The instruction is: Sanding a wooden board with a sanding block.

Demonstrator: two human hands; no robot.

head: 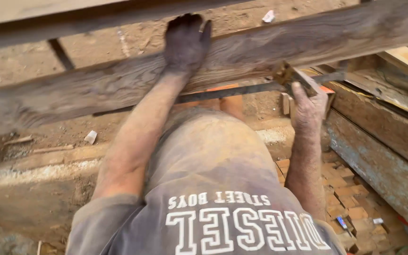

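both hands were dusty and up at a weathered wooden beam (119, 87) that ran across the view, rising toward the right. left hand (185, 42) lay flat on the beam's face, fingers stretched upward and close together, palm pressed to the wood. right hand (308, 106) was closed around a metal try square (279, 80), whose blade ran left under the beam's lower edge. brick paving (345, 189) lay below at the right.
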